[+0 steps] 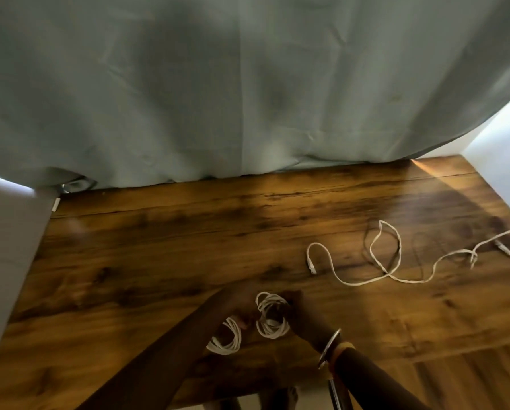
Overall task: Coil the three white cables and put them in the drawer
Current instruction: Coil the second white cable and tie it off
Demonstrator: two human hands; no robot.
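Note:
Three white cables lie on a wooden table (159, 247). One coiled cable (225, 340) rests near the front edge, partly under my left hand (233, 303). A second coiled cable (271, 316) sits just right of it, held between my left hand and my right hand (301, 313); both hands grip its loops. The third cable (395, 261) lies loose and uncoiled across the right side of the table, its far end running off the right edge. No drawer is in view.
A pale grey-green curtain (248, 84) hangs along the table's back edge. A grey surface (5, 247) borders the table on the left. A metal bangle (329, 346) circles my right wrist. A chrome chair leg (335, 395) shows below the front edge.

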